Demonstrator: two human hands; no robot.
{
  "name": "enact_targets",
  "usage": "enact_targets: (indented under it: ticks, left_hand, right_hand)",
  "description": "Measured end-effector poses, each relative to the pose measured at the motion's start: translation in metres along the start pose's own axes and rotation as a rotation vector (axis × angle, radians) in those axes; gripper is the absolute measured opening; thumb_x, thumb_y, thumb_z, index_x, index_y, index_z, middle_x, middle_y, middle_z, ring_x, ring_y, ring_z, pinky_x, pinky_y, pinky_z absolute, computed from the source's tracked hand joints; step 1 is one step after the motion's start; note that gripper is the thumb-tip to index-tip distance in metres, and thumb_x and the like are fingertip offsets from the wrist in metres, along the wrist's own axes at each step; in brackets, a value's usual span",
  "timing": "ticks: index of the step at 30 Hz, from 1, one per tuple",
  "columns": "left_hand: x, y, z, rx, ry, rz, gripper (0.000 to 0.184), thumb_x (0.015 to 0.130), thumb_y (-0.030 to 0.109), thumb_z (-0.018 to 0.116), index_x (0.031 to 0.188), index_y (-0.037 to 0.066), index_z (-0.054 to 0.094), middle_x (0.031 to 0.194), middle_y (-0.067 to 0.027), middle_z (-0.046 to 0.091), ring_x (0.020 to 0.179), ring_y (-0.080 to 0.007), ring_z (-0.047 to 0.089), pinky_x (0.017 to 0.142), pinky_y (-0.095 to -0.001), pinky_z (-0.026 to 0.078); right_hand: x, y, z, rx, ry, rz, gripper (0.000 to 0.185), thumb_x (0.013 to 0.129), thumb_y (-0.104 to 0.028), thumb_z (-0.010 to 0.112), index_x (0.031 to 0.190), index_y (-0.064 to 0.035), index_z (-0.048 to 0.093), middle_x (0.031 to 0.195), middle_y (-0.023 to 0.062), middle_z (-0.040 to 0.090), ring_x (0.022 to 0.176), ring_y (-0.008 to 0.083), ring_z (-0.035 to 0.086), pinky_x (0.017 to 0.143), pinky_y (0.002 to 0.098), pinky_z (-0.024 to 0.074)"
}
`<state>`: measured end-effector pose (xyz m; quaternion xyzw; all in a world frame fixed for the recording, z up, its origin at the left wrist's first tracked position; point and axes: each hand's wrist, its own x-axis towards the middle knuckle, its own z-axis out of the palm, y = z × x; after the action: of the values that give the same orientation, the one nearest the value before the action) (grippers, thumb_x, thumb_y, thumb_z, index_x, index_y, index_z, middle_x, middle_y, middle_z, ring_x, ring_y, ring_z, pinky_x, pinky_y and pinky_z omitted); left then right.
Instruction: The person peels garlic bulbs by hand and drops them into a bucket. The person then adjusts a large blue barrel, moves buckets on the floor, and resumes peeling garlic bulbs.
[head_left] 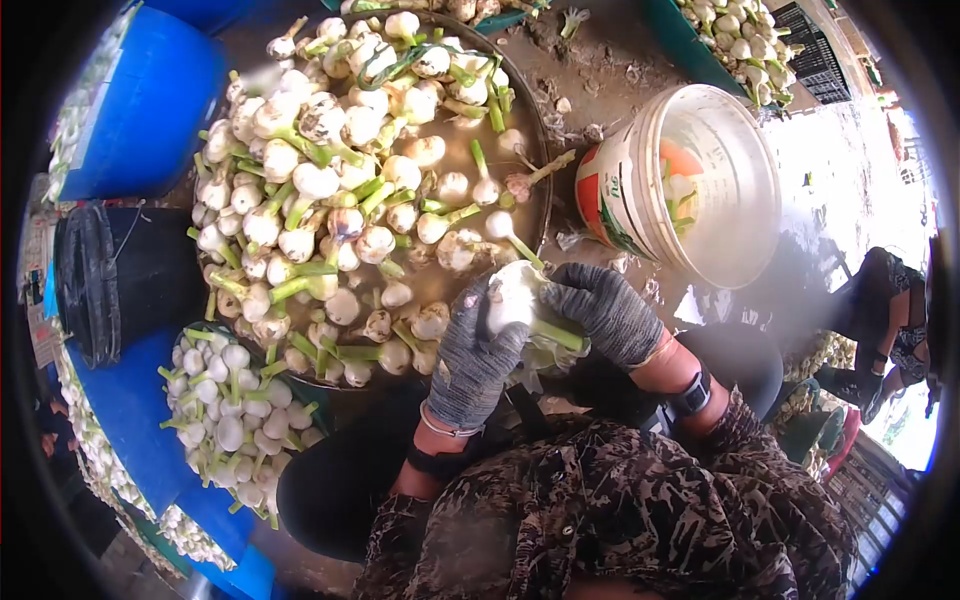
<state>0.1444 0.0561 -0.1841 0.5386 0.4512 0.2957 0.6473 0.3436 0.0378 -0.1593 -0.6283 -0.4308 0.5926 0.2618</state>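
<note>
A large white garlic bulb point(512, 298) with a green stem is between my two gloved hands, at the near right edge of a wide round tub point(545, 130). My left hand point(470, 355), in a grey glove, is closed around the bulb's left side. On the other side my right hand point(608, 312), gloved too, has its fingers closed at the bulb and its stem. Many garlic bulbs point(315, 180) with cut green stems are heaped in the tub, some in brown water. Below the hands lie pale peelings point(545, 360).
A white bucket point(725, 185) with a little garlic inside tilts at the right. Peeled-looking bulbs point(230, 410) are piled at the lower left. Blue barrels point(150, 100) and a black bucket point(130, 280) stand left. Another person's legs point(880, 320) show at the far right.
</note>
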Motion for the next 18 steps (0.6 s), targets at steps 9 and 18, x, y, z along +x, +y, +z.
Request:
enact_targets:
  ticks: [9,18]
  left_hand:
    - [0.03,0.024,0.005,-0.575,-0.025,-0.297,0.056,0.085,0.026,0.073,0.13,0.001,0.05,0.125,-0.0137,0.057,0.114,-0.025,0.057,0.099,-0.0397,0.046]
    - [0.031,0.105,0.018,-1.094,-0.179,-0.559,0.035,0.082,0.009,0.071,0.116,0.008,0.062,0.124,-0.009,0.055,0.122,-0.0342,0.047,0.087,-0.0488,0.057]
  right_hand:
    - [0.012,-0.021,-0.01,0.294,0.274,0.347,0.026,0.095,-0.023,0.059,0.1,0.0019,0.062,0.083,0.0135,0.064,0.075,0.0181,0.059,0.07,0.0324,0.0484]
    - [-0.028,-0.008,-0.023,0.757,0.4,0.639,0.026,0.095,-0.021,0.061,0.105,0.0026,0.062,0.083,0.0095,0.065,0.074,0.0158,0.055,0.073,0.033,0.0482]
